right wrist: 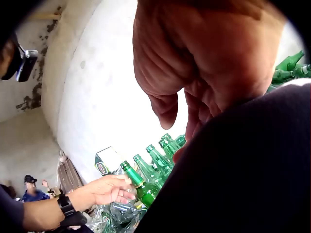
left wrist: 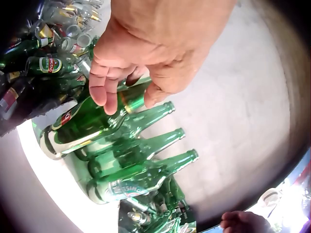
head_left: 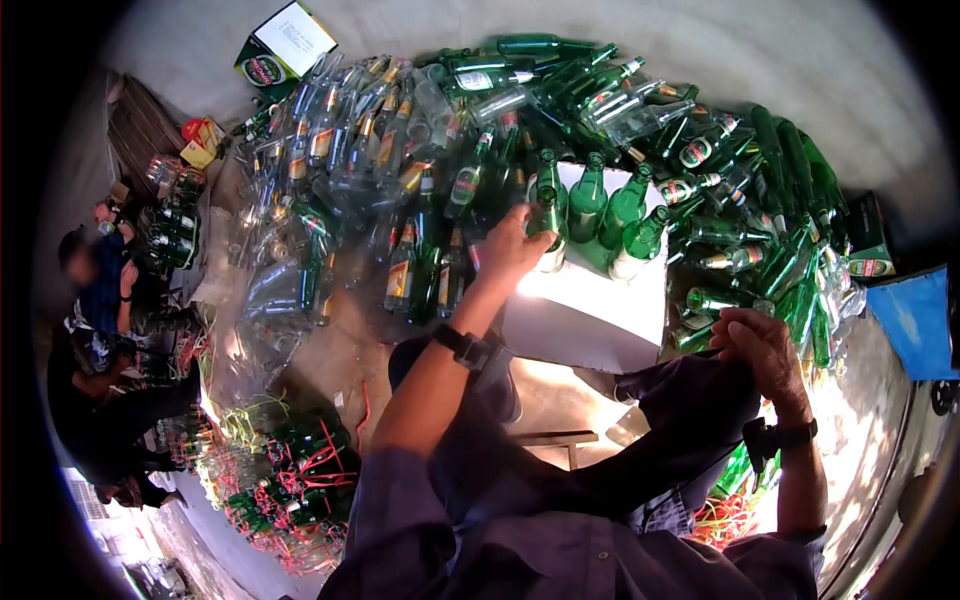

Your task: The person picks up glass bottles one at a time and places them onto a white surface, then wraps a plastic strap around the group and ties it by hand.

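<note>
At the near-left corner of a white board-like surface, my left hand holds a green beer bottle by its neck, between thumb and fingers. The bottle stands upright with a gold band round the neck and a red and white label. Several more green bottles are grouped beside it on the same surface, some with pale labels. Over at the knee, my right hand hangs with loosely curled fingers and nothing in them.
A large heap of clear and green bottles curves round the far side and right. Red-strapped bottle bundles lie at the lower left. Another person is at the far left. A blue panel stands at the right, a printed carton at the back.
</note>
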`<state>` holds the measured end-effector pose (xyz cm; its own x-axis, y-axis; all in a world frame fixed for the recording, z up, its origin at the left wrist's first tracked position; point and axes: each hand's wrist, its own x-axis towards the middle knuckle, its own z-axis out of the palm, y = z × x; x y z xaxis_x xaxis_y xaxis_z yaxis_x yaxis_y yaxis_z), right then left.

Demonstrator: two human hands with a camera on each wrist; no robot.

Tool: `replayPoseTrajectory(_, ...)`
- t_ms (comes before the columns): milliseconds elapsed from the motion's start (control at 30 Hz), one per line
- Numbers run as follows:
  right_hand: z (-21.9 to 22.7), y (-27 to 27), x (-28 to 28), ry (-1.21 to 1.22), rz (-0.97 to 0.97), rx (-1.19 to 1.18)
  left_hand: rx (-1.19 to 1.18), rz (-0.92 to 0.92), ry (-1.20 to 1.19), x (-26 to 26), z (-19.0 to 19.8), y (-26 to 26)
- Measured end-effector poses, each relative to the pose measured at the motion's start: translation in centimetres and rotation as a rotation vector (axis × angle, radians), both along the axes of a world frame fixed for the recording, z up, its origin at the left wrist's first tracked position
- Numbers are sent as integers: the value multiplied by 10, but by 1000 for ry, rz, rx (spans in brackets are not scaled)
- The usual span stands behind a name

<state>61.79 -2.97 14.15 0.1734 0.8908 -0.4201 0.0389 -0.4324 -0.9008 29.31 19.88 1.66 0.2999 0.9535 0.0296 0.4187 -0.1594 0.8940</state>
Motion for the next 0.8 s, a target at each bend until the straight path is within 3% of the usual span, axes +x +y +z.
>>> replayPoseTrajectory(33,-1,-2,0,-46,7,38,-27,-61,-109,-11,14,-3)
replayPoseTrajectory(100,-6,-7,0,-88,12,67,-325,-109,-244,-41,73,-15)
replayPoseTrajectory(267,-24,-23,-10,-459,0,179,-269,28,-49,-144,110,-18)
replayPoseTrajectory(300,-24,-22,-13,-452,5,173,-276,82,-24,-165,100,-18)
replayPoseTrajectory(367,-16,-21,-20,-816,197,316,-375,152,1,-202,56,-30)
replayPoseTrajectory(400,-13,-20,-24,-845,204,301,-465,217,18,-220,25,-37)
replayPoseTrajectory(500,-17,-15,-26,-820,170,209,-787,28,126,-272,-93,-97)
replayPoseTrajectory(600,-19,-1,-33,-827,185,160,-988,-120,324,-266,-182,-170)
replayPoseTrajectory(700,-21,17,-33,-897,300,158,-1082,-214,456,-245,-222,-221)
replayPoseTrajectory(800,-22,30,-35,-869,343,105,-1146,-249,524,-237,-223,-274)
